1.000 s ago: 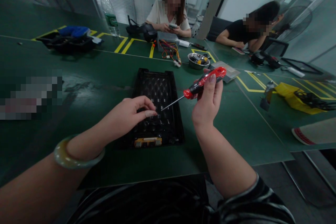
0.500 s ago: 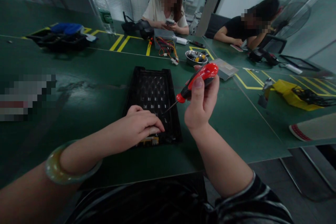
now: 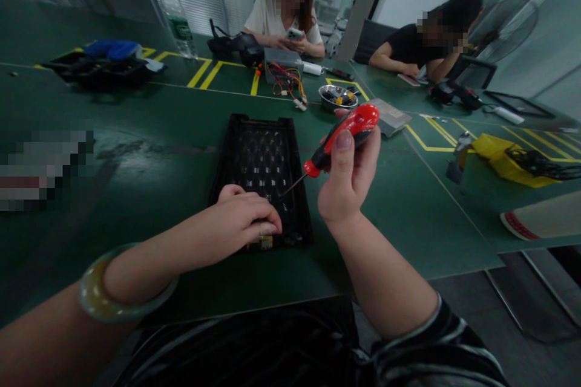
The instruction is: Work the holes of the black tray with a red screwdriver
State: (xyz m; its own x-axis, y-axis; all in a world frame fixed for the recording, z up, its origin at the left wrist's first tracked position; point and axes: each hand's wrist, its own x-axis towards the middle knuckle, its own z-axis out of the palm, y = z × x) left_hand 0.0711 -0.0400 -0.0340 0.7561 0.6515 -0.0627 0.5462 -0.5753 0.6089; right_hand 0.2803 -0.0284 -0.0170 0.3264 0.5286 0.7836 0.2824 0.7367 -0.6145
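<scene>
A black perforated tray-like case (image 3: 263, 154) lies flat on the green table (image 3: 149, 163) in front of me. My left hand (image 3: 242, 221) rests on its near end with fingers curled down, covering part of a yellow connector (image 3: 262, 243). My right hand (image 3: 347, 178) holds a red-handled screwdriver (image 3: 340, 136) raised above the case's right edge. Its thin shaft slants down and left toward the case. A pale bangle (image 3: 113, 296) circles my left wrist.
Across the table sit two other people, one holding a phone (image 3: 295, 33). Between us stand a metal bowl of small parts (image 3: 336, 97), a grey box with coloured wires (image 3: 284, 69), a water bottle (image 3: 175, 12), a black tray with blue cloth (image 3: 102, 63), and a yellow bag (image 3: 512, 157) at right.
My left hand moved from the middle of the case down to its near end by the yellow connector. My right hand with the screwdriver shifted slightly left and tilted the handle up.
</scene>
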